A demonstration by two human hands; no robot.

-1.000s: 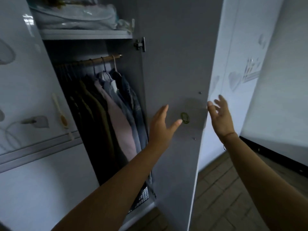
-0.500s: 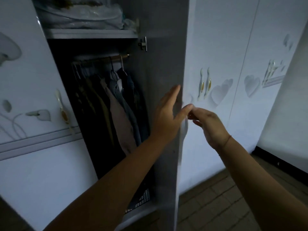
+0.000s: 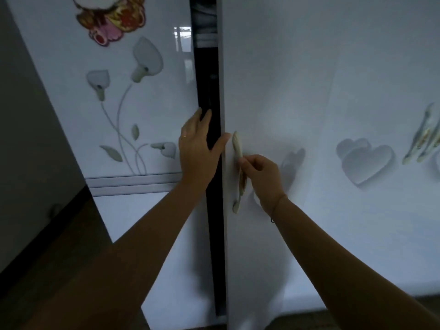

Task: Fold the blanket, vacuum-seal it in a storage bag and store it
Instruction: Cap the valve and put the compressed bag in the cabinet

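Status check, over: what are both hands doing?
Left hand open, thumb on glossy white wardrobe door edge. Right hand pinching its cream curved handle. Narrow dark gap; left fingers across it.

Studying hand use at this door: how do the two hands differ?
The left hand is open, stretched across the dark gap; the right hand is curled, pinching the door handle. The left hand wears a ring, the right hand a wrist string. Both are at one door.
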